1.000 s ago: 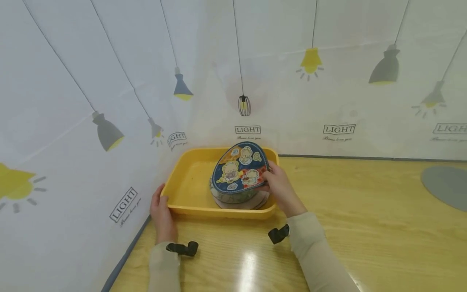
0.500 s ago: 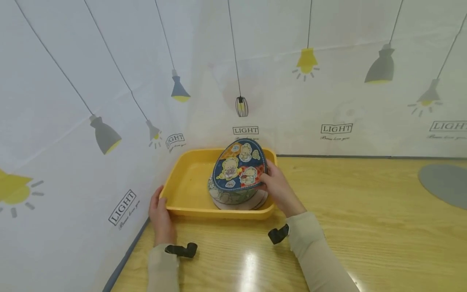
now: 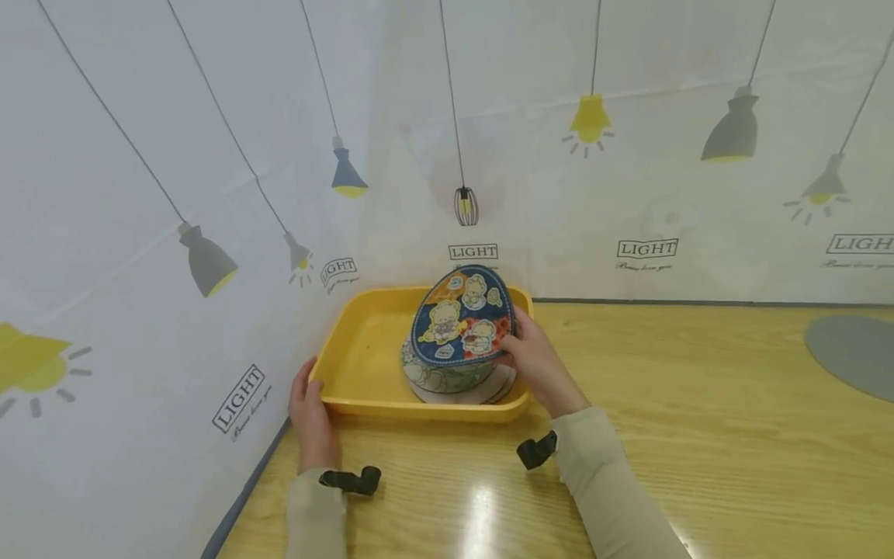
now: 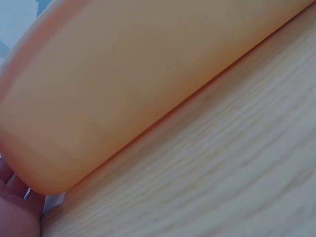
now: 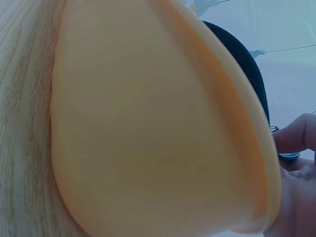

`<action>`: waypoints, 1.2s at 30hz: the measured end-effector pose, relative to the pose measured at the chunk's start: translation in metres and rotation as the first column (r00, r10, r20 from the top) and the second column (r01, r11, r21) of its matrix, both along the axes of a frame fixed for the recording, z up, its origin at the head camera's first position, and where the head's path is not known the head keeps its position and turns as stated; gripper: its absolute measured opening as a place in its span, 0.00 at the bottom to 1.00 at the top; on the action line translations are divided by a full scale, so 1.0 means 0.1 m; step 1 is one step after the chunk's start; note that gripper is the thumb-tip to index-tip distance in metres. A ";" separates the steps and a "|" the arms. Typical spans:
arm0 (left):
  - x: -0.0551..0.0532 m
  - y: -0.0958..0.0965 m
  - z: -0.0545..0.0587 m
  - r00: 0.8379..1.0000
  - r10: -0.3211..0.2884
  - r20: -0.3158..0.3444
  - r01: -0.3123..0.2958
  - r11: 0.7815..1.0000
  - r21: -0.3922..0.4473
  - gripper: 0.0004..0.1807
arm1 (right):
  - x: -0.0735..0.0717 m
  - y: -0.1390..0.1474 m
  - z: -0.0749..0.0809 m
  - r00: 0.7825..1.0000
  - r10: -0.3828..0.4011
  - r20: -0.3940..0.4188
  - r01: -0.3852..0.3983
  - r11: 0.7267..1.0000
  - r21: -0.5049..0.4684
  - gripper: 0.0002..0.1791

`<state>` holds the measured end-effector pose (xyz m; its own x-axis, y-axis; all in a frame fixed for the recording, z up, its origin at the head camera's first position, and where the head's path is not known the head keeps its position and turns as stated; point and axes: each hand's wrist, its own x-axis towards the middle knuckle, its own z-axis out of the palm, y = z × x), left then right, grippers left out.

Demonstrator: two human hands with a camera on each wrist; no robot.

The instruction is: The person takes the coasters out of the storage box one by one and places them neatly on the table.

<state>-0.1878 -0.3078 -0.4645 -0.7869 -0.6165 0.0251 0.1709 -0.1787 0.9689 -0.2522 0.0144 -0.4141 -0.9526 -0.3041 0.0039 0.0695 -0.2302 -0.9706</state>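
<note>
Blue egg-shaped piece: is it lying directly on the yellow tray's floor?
No, the blue piece is above a floral piece, its right edge held by the right hand.

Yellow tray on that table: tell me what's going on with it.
A person is working at the yellow tray on the wooden table. Their right hand pinches a blue bear-patterned oval piece, tilted over a green-patterned piece inside the tray. Their left hand holds the tray's near left corner.
</note>
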 end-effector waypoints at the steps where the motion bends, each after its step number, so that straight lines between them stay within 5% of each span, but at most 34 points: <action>1: 0.00 0.00 0.00 1.000 -0.002 0.000 0.002 1.000 -0.002 0.22 | 0.00 0.00 0.00 1.000 0.003 -0.005 -0.003 1.000 0.000 0.27; 17: -0.01 0.00 0.01 0.999 -0.006 -0.033 0.006 1.000 0.010 0.22 | -0.01 0.02 0.00 1.000 0.006 0.004 -0.006 1.000 -0.014 0.28; 29: 0.01 0.01 0.01 1.000 -0.001 -0.002 0.002 1.000 0.025 0.22 | -0.02 0.13 0.00 0.999 0.040 -0.010 -0.041 0.995 -0.089 0.29; 36: 0.01 0.01 0.01 1.000 -0.003 0.001 0.003 1.000 0.022 0.22 | -0.06 0.27 -0.02 1.000 0.025 -0.017 -0.025 0.998 -0.051 0.28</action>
<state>-0.1872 -0.3072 -0.4636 -0.7886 -0.6148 0.0110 0.1698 -0.2006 0.9649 -0.2580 0.0412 -0.4158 -0.9444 -0.3269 0.0360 0.0597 -0.2781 -0.9587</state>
